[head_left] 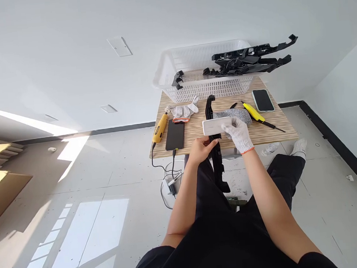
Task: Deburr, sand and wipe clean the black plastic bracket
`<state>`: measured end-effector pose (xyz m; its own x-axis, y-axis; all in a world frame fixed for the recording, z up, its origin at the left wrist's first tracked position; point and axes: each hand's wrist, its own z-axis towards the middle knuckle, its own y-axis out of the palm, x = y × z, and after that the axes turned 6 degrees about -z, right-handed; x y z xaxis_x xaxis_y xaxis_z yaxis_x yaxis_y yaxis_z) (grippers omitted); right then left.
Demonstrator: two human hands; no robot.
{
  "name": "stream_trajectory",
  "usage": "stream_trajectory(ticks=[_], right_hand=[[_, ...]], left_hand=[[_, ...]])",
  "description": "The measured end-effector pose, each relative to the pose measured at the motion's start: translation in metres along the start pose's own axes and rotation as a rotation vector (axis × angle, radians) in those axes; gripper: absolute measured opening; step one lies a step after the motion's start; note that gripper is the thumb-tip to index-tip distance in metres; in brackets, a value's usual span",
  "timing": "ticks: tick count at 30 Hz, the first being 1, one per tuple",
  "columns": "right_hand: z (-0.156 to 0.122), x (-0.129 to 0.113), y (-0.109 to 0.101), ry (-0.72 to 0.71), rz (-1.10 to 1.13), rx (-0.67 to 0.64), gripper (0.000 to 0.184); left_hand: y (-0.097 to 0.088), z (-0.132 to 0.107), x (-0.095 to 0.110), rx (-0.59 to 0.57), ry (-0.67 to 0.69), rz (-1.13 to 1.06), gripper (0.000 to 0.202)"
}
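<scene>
My bare left hand (200,150) is closed round the middle of a long black plastic part (218,168), which runs from over the tabletop down toward my lap. My right hand (239,132) wears a white knit glove with an orange cuff. Its fingers pinch one end of a flat, whitish rectangular block (213,126), perhaps a sanding block. That block lies across the black part, just above my left fingers; whether they touch is unclear. Behind my right hand a grey speckled cloth piece (231,113) rests on the table.
On the striped wooden table (195,143) lie a yellow corded tool (159,128), a dark phone (175,135), a spare glove (185,110), a yellow-handled tool (252,112) and another phone (263,100). A white basket (206,90) at the back holds several black parts (250,61). Cables (170,181) hang at left.
</scene>
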<state>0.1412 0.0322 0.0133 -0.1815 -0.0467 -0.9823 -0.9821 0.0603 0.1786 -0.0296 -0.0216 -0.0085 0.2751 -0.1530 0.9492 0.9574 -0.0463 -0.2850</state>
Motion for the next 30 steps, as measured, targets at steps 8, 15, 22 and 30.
stream_trajectory(ticks=[8,15,22,30], right_hand=[[0.0019,0.0017,-0.0001,-0.009,0.019,0.043,0.041],[0.0036,0.0009,-0.0011,0.003,0.037,0.043,0.041],[0.0056,0.0051,-0.0001,-0.026,0.036,0.070,0.044],[0.0032,0.0022,0.0003,-0.034,0.015,0.068,0.044]], left_hand=[[-0.0002,0.0009,0.0018,-0.004,0.001,0.022,0.059],[-0.0003,0.0012,0.0002,-0.019,-0.015,0.015,0.057],[-0.0007,0.0013,-0.0005,-0.015,-0.013,0.031,0.058],[-0.0008,0.0007,-0.0012,-0.023,-0.008,0.016,0.054]])
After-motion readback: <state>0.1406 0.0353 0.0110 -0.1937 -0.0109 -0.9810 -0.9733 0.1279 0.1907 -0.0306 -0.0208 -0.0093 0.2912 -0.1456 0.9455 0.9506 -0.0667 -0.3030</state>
